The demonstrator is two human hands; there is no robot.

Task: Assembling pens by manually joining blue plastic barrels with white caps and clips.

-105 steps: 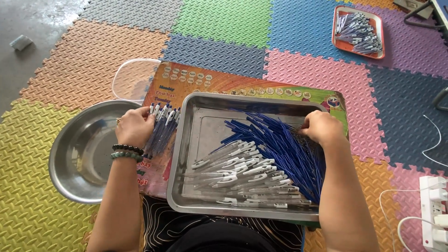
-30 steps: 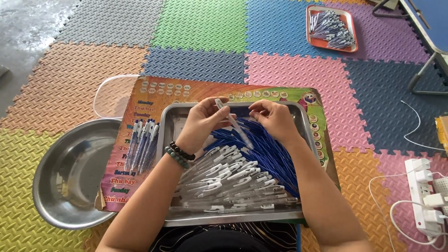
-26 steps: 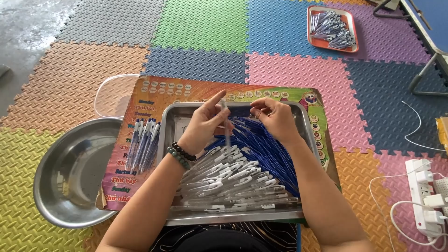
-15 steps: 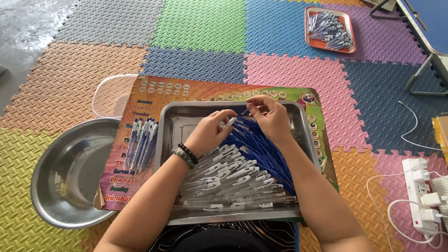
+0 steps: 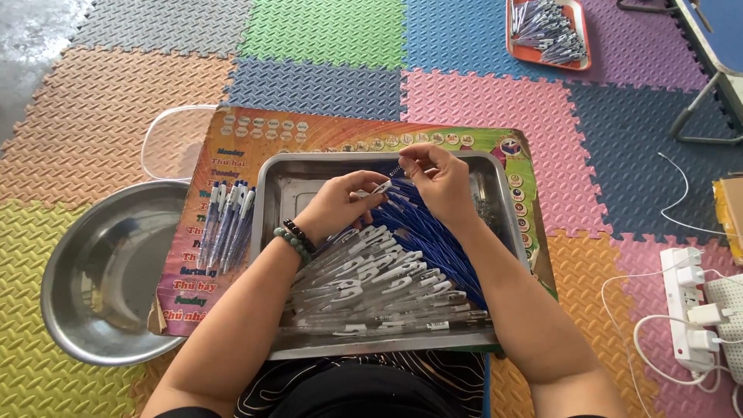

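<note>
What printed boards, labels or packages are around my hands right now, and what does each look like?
Printed board: flat under the steel tray, rectangular, orange and green with rows of small pictures and coloured lettering.
Cardboard box: right edge of the mat, brown with a yellow side, mostly cut off.
No screens in view.

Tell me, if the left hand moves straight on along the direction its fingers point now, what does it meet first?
Most likely the right hand: the left hand points rightward across the rectangular steel tray, holding a clear pen barrel, and the right fingers sit just ahead. Depth is unclear.
</note>
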